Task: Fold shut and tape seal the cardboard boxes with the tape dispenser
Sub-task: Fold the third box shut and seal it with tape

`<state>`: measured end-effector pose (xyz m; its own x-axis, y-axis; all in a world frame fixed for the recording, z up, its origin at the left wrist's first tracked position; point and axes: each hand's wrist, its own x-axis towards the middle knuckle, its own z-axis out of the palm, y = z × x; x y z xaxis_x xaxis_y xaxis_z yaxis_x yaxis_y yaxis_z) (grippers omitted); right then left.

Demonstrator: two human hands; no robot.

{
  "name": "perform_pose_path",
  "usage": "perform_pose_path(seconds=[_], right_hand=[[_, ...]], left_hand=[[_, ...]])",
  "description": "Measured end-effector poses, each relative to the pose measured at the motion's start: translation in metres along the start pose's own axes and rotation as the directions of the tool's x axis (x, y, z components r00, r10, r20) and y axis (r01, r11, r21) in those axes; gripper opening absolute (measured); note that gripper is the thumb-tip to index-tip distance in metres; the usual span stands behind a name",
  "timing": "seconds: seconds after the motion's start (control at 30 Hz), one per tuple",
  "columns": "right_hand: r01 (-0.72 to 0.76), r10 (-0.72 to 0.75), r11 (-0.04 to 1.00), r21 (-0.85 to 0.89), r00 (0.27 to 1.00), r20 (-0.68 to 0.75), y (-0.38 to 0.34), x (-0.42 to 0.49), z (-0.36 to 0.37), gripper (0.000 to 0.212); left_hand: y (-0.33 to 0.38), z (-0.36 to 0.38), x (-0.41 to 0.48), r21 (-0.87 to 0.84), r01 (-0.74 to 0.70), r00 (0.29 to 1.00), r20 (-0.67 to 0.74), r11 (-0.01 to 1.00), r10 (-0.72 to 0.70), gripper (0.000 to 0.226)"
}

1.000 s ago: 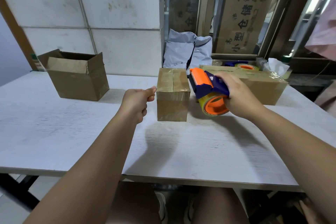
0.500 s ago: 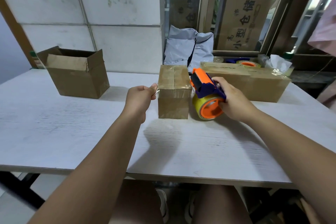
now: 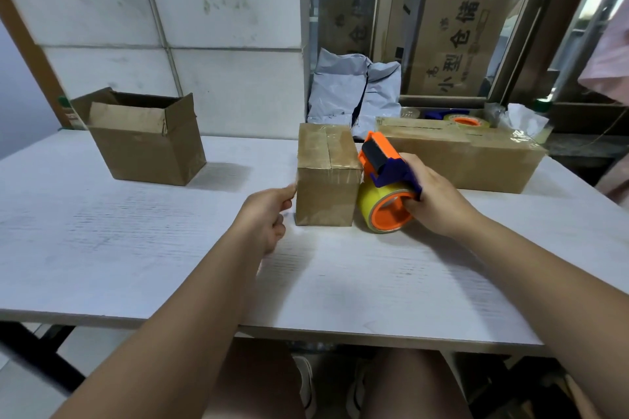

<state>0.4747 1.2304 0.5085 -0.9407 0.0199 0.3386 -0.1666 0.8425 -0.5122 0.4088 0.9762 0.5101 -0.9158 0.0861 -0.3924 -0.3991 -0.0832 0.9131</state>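
Cardboard sealed box mid-table; left hand pinched at its side, right hand gripping tape dispenser

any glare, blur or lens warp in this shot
Head view: wide-angle warp bows the table edges and wall lines; bright blown-out light at the window frame, upper right; soft shadow right of the open box; slight motion blur by the left hand at the taped box; the right hand looks sharp.

A white tabletop stands against a white tiled wall; right of the wall, a metal-framed window lets in daylight.
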Motion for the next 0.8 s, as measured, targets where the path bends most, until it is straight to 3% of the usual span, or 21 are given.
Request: perform_pose_path(seconds=[0.1, 0.2, 0.37, 0.43, 0.53, 0.67, 0.73, 0.8], right_hand=[[0.0, -0.001, 1.0, -0.006, 1.0, -0.009, -0.001, -0.001, 0.001, 0.071], [-0.003, 0.003, 1.0, 0.003, 1.0, -0.008, -0.004, 0.001, 0.002, 0.07], [-0.027, 0.028, 0.999, 0.029, 1.0, -0.008, -0.009, -0.002, 0.002, 0.069], [-0.039, 0.039, 0.998, 0.039, 0.999, -0.006, -0.01, -0.004, 0.002, 0.069], [-0.04, 0.04, 0.998, 0.039, 0.999, 0.006, -0.013, -0.005, 0.002, 0.068], [-0.049, 0.049, 0.998, 0.032, 0.999, 0.022, -0.018, -0.005, 0.0, 0.067], [-0.059, 0.058, 0.998, 0.034, 0.998, 0.026, -0.019, -0.006, 0.0, 0.067], [-0.061, 0.061, 0.997, 0.035, 0.998, 0.024, -0.021, -0.007, -0.001, 0.067]], left_hand=[[-0.004, -0.001, -0.002, -0.11, -0.139, 0.988, -0.074, 0.984, 0.132, 0.016], [0.003, 0.0, -0.015, -0.083, -0.425, 0.901, -0.135, 0.901, 0.413, 0.007], [-0.011, 0.006, -0.036, 0.04, -0.614, 0.79, 0.027, 0.789, 0.613, 0.016], [-0.02, 0.007, -0.037, 0.06, -0.632, 0.775, 0.081, 0.773, 0.627, 0.02], [-0.029, 0.01, -0.041, 0.074, -0.633, 0.769, 0.183, 0.771, 0.613, 0.045], [-0.036, 0.014, -0.041, 0.154, -0.617, 0.785, 0.189, 0.772, 0.59, 0.079], [-0.034, 0.015, -0.041, 0.213, -0.6, 0.8, 0.183, 0.771, 0.571, 0.076], [-0.031, 0.013, -0.039, 0.309, -0.578, 0.816, 0.187, 0.755, 0.548, 0.058]])
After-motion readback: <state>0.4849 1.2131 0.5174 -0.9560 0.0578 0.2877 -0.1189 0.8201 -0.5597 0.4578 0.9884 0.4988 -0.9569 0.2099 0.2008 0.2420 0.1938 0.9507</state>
